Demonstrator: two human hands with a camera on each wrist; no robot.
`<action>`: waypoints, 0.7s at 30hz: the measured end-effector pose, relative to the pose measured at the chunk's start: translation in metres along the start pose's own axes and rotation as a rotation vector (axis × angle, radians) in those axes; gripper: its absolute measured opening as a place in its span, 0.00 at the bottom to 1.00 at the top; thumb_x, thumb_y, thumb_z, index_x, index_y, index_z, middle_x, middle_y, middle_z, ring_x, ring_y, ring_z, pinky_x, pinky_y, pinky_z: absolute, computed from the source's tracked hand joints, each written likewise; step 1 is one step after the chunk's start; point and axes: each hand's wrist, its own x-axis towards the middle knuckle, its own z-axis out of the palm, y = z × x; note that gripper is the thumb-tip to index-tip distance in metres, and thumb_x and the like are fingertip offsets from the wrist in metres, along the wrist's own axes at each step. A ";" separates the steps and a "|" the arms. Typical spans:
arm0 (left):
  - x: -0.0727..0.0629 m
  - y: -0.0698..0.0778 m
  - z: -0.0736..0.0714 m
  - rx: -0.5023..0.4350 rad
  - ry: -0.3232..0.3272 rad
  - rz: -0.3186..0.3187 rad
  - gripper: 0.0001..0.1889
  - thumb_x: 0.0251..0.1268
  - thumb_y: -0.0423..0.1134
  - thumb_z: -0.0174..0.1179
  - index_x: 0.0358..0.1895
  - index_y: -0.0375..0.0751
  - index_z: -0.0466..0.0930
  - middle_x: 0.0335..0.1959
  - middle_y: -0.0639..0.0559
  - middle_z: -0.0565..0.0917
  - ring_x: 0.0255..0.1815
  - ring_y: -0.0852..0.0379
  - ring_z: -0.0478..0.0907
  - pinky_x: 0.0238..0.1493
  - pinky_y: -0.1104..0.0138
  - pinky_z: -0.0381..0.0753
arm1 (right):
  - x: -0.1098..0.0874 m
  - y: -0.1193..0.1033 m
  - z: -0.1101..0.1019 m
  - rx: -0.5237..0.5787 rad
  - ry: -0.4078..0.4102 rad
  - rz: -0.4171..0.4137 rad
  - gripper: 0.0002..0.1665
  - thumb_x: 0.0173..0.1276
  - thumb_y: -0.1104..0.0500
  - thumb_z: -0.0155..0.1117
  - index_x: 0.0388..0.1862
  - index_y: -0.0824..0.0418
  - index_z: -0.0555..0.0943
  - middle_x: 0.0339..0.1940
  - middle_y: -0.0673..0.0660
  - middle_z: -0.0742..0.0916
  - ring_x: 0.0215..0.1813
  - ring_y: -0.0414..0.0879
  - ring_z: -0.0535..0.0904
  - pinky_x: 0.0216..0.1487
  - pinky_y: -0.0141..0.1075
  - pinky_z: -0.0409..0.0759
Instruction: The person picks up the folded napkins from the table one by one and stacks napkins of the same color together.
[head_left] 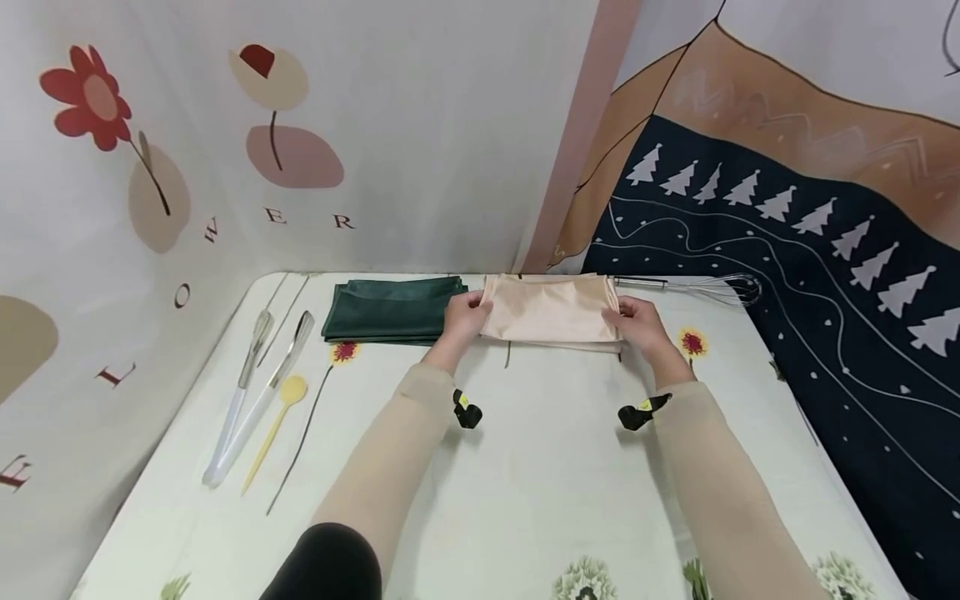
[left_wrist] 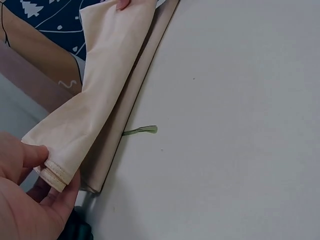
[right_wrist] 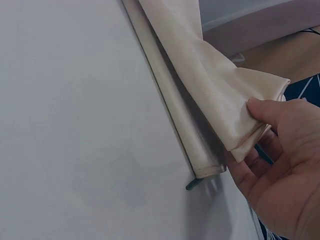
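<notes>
A folded cream cloth (head_left: 551, 310) lies at the back of the table, its upper layers raised a little off another folded cream layer beneath. My left hand (head_left: 467, 317) pinches its left end between thumb and fingers; the left wrist view shows the stitched hem (left_wrist: 57, 172) in that grip. At the other end my right hand (head_left: 636, 323) pinches the corner, thumb on top and fingers below, as the right wrist view shows. Directly left of the cream cloth is a folded dark green cloth (head_left: 397, 310), partly behind my left hand.
Two pairs of tongs with pale handles (head_left: 228, 425) (head_left: 258, 408) and a yellow spoon (head_left: 279, 421) lie on the left of the white tablecloth (head_left: 555, 483). A wire whisk (head_left: 720, 288) lies at the back right. Printed curtains (head_left: 420, 150) stand behind the table.
</notes>
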 end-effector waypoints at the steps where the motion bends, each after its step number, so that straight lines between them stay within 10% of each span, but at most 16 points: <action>1: 0.002 0.000 0.001 0.011 0.001 0.012 0.18 0.76 0.38 0.59 0.64 0.39 0.81 0.51 0.43 0.81 0.48 0.53 0.74 0.49 0.64 0.77 | 0.001 0.001 0.000 -0.006 0.008 0.008 0.23 0.77 0.56 0.61 0.63 0.68 0.79 0.50 0.62 0.83 0.42 0.42 0.75 0.37 0.23 0.76; 13: 0.009 -0.001 0.002 0.117 0.096 0.091 0.16 0.72 0.38 0.63 0.59 0.40 0.84 0.48 0.44 0.85 0.57 0.47 0.73 0.55 0.58 0.78 | 0.008 0.003 -0.002 -0.070 -0.017 0.044 0.26 0.78 0.52 0.59 0.67 0.66 0.76 0.54 0.65 0.82 0.43 0.41 0.76 0.38 0.26 0.75; 21: -0.006 0.000 -0.008 0.319 -0.003 0.110 0.20 0.68 0.38 0.66 0.61 0.34 0.81 0.52 0.39 0.83 0.55 0.44 0.78 0.52 0.55 0.82 | -0.001 0.014 -0.014 -0.080 -0.105 0.135 0.28 0.75 0.54 0.63 0.68 0.67 0.73 0.42 0.55 0.82 0.33 0.37 0.78 0.34 0.28 0.80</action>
